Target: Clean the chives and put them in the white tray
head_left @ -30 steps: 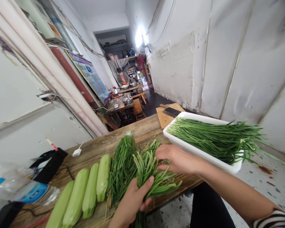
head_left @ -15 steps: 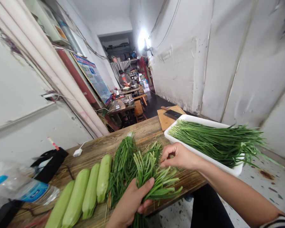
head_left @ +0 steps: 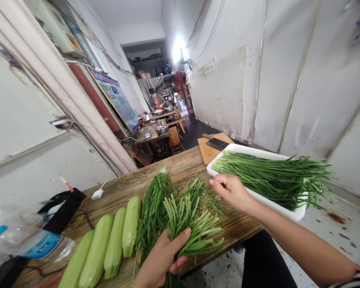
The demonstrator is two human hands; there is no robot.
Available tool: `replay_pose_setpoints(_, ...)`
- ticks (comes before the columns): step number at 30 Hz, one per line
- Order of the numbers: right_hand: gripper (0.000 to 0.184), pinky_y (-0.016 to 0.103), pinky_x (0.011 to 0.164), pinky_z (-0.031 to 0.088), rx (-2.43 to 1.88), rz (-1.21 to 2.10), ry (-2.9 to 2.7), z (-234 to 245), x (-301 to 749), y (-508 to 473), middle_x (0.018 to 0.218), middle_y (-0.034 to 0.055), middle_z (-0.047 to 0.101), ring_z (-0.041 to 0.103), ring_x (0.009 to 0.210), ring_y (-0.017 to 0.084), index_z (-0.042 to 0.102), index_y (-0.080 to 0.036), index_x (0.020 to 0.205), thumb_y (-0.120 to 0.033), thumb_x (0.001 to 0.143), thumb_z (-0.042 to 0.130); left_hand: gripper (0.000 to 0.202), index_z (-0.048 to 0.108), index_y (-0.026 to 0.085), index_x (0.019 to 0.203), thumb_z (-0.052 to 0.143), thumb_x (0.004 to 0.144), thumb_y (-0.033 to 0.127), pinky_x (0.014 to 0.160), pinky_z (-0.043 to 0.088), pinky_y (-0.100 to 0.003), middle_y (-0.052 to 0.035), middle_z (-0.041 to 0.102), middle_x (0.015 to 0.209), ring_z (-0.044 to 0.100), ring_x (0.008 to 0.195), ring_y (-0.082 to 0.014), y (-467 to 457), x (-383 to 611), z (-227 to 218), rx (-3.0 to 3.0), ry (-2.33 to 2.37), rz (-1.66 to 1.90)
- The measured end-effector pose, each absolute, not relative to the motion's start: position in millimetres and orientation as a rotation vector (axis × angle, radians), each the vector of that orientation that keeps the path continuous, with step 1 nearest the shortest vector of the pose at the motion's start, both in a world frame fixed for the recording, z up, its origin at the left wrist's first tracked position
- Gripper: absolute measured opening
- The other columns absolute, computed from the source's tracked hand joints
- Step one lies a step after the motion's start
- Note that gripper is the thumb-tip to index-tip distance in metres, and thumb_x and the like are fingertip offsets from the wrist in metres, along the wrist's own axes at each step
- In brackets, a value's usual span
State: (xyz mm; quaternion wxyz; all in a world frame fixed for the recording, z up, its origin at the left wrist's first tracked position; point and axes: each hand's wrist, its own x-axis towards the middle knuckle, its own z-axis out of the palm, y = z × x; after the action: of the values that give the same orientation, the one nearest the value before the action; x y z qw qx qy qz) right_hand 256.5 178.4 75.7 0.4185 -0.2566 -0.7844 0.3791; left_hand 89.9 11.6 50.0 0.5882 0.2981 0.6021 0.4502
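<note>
My left hand [head_left: 168,256] is wrapped round a bunch of garlic chives [head_left: 195,232], their pale cut ends fanned up and to the right. Above the table, near the tray's front left corner, my right hand [head_left: 232,192] is closed in a pinch; whatever is in its fingers cannot be made out. A tied bundle of chives [head_left: 156,200] lies on the wooden table just beyond my left hand. Loose trimmings [head_left: 208,196] are scattered between the two hands. To the right, a white tray [head_left: 258,152] holds many chives laid lengthwise, their tips hanging over its far right end.
Several pale green squashes [head_left: 96,250] lie in a row at left. Beyond them are a plastic bottle [head_left: 43,244], a black box [head_left: 61,210] and a white plug [head_left: 97,194]. A cleaver [head_left: 217,144] rests on a cutting board [head_left: 208,153]. A person [head_left: 156,100] works at a far table.
My right hand has moved up and to the right, away from the held chives. The bunch in my left hand has shifted slightly left.
</note>
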Motion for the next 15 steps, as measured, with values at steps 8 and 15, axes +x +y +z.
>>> replay_pose_setpoints(8,0.033,0.022,0.053,0.031,-0.474,1.722,-1.957,65.0,230.6,171.1,0.056,-0.0047,0.053,0.041,0.054,0.008,0.064,-0.013,0.063,-0.045,0.063,0.075,0.049,0.046,0.019,0.064,0.068,0.067,0.062,0.034,0.018,-0.016,0.0112,0.033,0.031,0.021,0.028,-0.0017,8.3,84.7,49.1,0.716,1.226,0.947)
replay_pose_setpoints(15,0.034,0.023,0.058,0.037,-0.481,2.121,-1.539,61.2,223.0,149.3,0.053,-0.0049,0.058,0.047,0.054,0.008,0.066,-0.013,0.056,-0.036,0.043,0.086,0.05,0.047,0.019,0.066,0.07,0.064,0.063,0.034,0.019,-0.015,0.0126,0.031,0.03,0.018,0.028,-0.0013,8.7,90.3,57.2,0.713,1.243,0.986)
